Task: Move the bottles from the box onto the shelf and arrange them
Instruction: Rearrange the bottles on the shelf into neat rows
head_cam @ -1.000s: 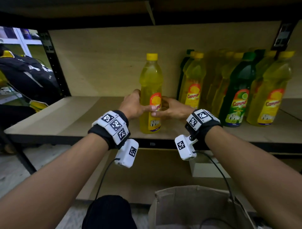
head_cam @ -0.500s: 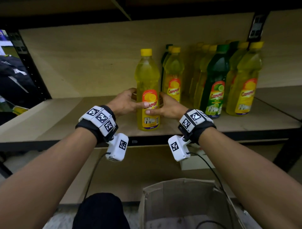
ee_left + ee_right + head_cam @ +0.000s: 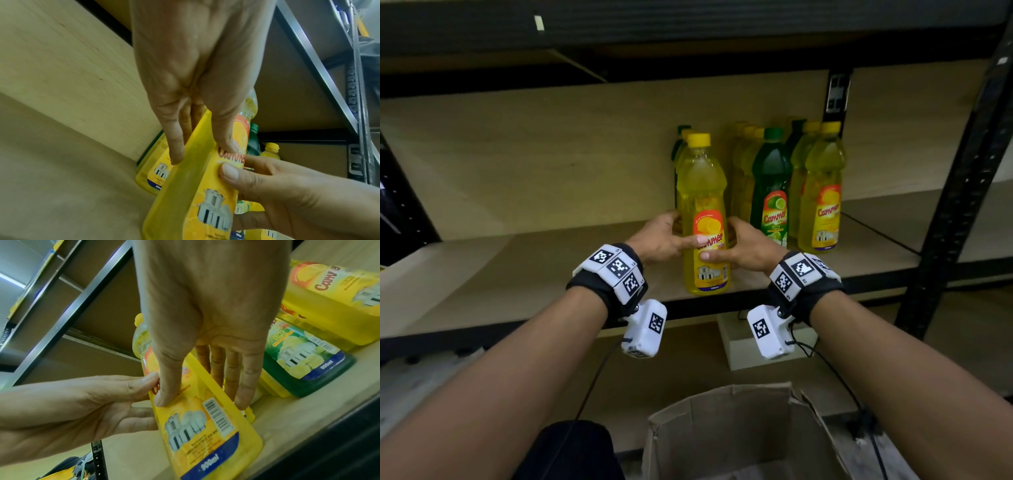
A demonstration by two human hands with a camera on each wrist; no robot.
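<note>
A yellow bottle with a yellow cap stands upright near the front edge of the wooden shelf. My left hand holds its left side and my right hand its right side. Both thumbs press the front label and the fingers reach round behind. In the left wrist view the left hand pinches the yellow bottle. The right wrist view has my right hand around the same yellow bottle. It stands just in front of the leftmost bottles of the row.
Rows of yellow bottles and a green bottle stand at the right, next to a black upright post. The shelf's left part is bare board. An open cardboard box sits on the floor below my arms.
Both hands have slid the yellow bottle to the right along the shelf. The gap to the row has closed, and it now stands in front of the leftmost bottles.
</note>
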